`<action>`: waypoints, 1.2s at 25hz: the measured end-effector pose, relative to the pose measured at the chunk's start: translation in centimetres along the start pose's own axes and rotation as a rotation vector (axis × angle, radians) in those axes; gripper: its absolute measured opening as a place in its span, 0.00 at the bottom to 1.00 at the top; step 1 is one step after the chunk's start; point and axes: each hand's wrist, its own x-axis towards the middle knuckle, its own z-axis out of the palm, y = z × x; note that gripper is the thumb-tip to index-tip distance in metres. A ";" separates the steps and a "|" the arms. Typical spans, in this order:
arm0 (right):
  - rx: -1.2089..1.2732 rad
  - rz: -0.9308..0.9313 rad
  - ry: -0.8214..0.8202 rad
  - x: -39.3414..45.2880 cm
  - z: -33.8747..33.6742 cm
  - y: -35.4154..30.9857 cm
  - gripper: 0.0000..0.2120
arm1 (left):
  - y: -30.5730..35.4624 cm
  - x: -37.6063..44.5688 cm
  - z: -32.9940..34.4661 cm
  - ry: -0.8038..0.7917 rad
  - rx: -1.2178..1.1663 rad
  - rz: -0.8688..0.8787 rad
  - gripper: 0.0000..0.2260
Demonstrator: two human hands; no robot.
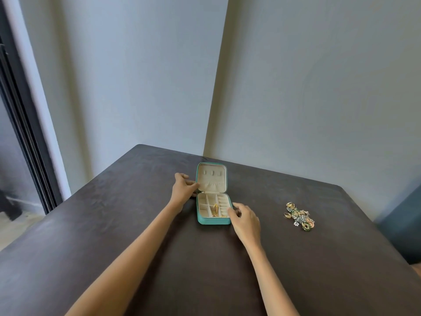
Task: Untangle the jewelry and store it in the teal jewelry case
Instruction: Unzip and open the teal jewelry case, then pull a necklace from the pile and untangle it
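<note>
left hand (183, 189) pinches the open teal case (213, 221) lid edge, right hand (245, 218) loosely spread, seemingly touching its corner; jewelry tangle (299, 216) sits well right on the bench (136, 224).

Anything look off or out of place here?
Only the jewelry: a tangled heap on the table, right of the open case and apart from it. One gold piece lies in the case. No spill or damage shows.
</note>
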 end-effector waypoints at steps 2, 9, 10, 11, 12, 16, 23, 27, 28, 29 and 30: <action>-0.043 0.044 -0.033 0.0 0.0 -1.1 0.14 | -0.2 -1.0 -0.6 0.037 0.012 0.045 0.11; 0.003 0.012 -0.112 -2.3 4.8 -8.5 0.10 | 0.4 -1.4 -7.6 0.173 0.090 0.111 0.10; 0.030 0.004 -0.121 -3.1 5.8 -9.8 0.08 | 0.2 -1.5 -9.2 0.196 0.099 0.109 0.11; 0.055 -0.006 -0.132 -3.8 6.7 -11.2 0.07 | -0.1 -1.7 -10.9 0.220 0.110 0.104 0.12; 0.078 -0.011 -0.146 -4.4 7.5 -12.5 0.07 | -0.4 -1.9 -12.4 0.243 0.125 0.098 0.12; 0.115 -0.003 -0.191 -5.9 9.5 -15.7 0.05 | -1.7 -2.5 -16.5 0.268 0.188 0.066 0.13; 0.197 0.037 -0.223 -6.0 9.3 -15.8 0.15 | -1.5 -3.7 -17.7 0.172 0.305 0.126 0.10; 0.325 -0.018 -0.247 -5.5 9.2 -14.9 0.13 | -0.1 -5.0 -18.5 -0.023 0.814 0.399 0.07; 0.335 -0.040 -0.250 -5.5 9.1 -14.6 0.13 | 0.5 -5.2 -18.4 -0.102 0.962 0.424 0.08; 0.342 -0.061 -0.252 -5.5 9.1 -14.4 0.12 | 0.8 -5.4 -18.3 -0.173 1.090 0.420 0.09; 0.350 -0.078 -0.247 -5.5 9.1 -14.2 0.12 | 1.1 -5.5 -18.1 -0.228 1.195 0.407 0.11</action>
